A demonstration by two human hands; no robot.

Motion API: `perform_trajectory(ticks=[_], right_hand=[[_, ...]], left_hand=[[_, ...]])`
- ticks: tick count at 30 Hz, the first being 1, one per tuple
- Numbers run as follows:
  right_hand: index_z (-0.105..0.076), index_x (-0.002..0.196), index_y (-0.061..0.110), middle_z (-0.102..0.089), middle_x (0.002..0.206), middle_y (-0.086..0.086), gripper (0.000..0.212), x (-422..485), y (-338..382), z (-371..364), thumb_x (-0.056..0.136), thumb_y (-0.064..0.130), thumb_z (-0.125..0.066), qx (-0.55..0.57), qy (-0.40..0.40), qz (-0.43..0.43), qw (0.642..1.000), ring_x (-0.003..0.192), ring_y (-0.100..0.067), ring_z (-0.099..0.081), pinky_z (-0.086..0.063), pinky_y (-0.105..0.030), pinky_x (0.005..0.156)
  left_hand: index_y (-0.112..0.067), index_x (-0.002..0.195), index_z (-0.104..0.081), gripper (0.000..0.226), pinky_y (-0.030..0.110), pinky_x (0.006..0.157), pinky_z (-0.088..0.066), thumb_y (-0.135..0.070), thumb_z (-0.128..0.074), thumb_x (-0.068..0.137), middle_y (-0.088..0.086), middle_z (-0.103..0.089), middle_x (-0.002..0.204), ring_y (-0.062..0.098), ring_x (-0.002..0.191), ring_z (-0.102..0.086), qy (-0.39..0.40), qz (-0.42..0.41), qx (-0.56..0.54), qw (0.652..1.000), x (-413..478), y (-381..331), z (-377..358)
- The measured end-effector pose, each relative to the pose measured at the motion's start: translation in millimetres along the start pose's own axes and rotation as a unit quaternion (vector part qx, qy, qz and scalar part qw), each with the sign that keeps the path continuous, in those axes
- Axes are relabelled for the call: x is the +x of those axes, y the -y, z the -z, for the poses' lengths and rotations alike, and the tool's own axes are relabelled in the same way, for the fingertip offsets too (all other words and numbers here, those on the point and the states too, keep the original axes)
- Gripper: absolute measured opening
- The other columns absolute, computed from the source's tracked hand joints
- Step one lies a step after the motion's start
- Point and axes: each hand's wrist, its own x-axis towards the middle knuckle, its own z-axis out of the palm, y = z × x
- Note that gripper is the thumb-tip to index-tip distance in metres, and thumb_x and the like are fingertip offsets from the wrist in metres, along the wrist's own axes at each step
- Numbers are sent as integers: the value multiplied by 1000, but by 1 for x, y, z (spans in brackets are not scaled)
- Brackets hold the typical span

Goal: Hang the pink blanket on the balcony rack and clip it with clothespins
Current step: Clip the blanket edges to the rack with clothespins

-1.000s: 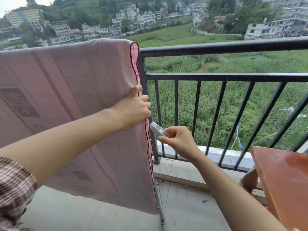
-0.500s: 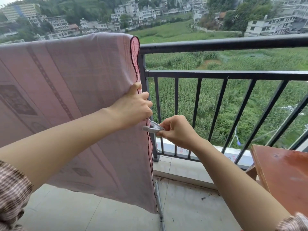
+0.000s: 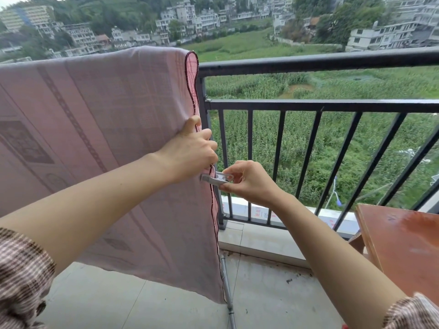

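Observation:
The pink blanket (image 3: pixel 107 129) hangs draped over a rack on the left, its dark-trimmed right edge running down the middle of the view. My left hand (image 3: pixel 192 150) pinches that edge about halfway down. Just below it, my right hand (image 3: pixel 247 181) holds a pale grey clothespin (image 3: pixel 215 178) whose jaws sit on the blanket's edge. One metal leg of the rack (image 3: pixel 226 288) shows under the blanket's lower corner; the rest of the rack is hidden by the cloth.
A black metal balcony railing (image 3: pixel 308 105) runs right behind the blanket and across the view. A reddish wooden table (image 3: pixel 403 241) stands at the right. The floor is pale tile. Fields and buildings lie beyond.
My right hand has brought the clothespin up and left from below the left hand onto the blanket's edge. The left hand has kept its grip on the edge.

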Motion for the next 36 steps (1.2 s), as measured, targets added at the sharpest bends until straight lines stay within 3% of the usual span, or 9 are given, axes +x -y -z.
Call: perform_trajectory(ticks=[3,7,16,22,27,30,33,36], right_hand=[[-74,97,14,-69,86,-4,28,-3,0,-1,72,25,-79,1,-6,-10,1000,72,-15,-60,-50,-27,67],[-67,111,15,-66,98,-1,46,-5,1,-5,71,33,-80,7,-12,-30,999,82,-16,-63,-47,-15,68],[-66,105,16,-65,88,-2,34,-9,-2,-15,77,32,-76,20,-40,-53,998,74,-13,-59,-41,-8,59],[-59,114,22,-61,87,5,51,-14,-11,-16,70,32,-81,74,-35,-99,992,73,-9,-56,-46,-16,65],[-61,113,18,-64,93,2,44,-48,-29,-10,74,30,-77,23,-85,-160,983,78,-11,-60,-49,-19,66],[-63,110,17,-65,93,1,36,-80,-40,-5,77,28,-73,12,-119,-214,969,80,-13,-61,-52,-26,72],[-64,106,15,-64,89,1,28,-134,-49,3,80,23,-69,0,-193,-296,936,77,-13,-59,-50,-24,69],[-66,104,13,-64,86,2,26,-207,-55,6,79,20,-68,-30,-249,-392,885,74,-12,-58,-45,-22,66]], left_hand=[[-24,88,-61,23,47,104,-15,-9,-44,89,-9,-42,78,18,97,-47,0,9,2,1000,0,-1,0],[-24,91,-62,24,51,106,-13,-7,-46,87,-9,-40,78,20,97,-49,1,15,-1,1000,2,-4,-1],[-26,96,-61,26,53,107,-1,-7,-46,87,-10,-41,80,18,104,-48,-15,15,-15,1000,-3,-7,-3],[-28,104,-63,27,51,105,11,-17,-45,87,-9,-58,96,17,111,-49,-46,15,-56,997,-7,-11,0],[-25,104,-64,27,47,107,1,-16,-48,84,-6,-62,99,18,106,-54,-123,-9,-110,986,12,-37,4],[-21,110,-62,31,43,107,-17,-15,-44,85,-1,-61,106,21,105,-52,-143,-24,-177,973,31,-71,-2],[-17,113,-59,31,37,94,-40,-13,-42,87,3,-59,111,23,105,-50,-130,-69,-253,956,49,-124,-9],[-17,114,-59,33,38,88,-43,-13,-43,86,5,-57,114,25,108,-48,-102,-119,-317,935,60,-190,-10]])
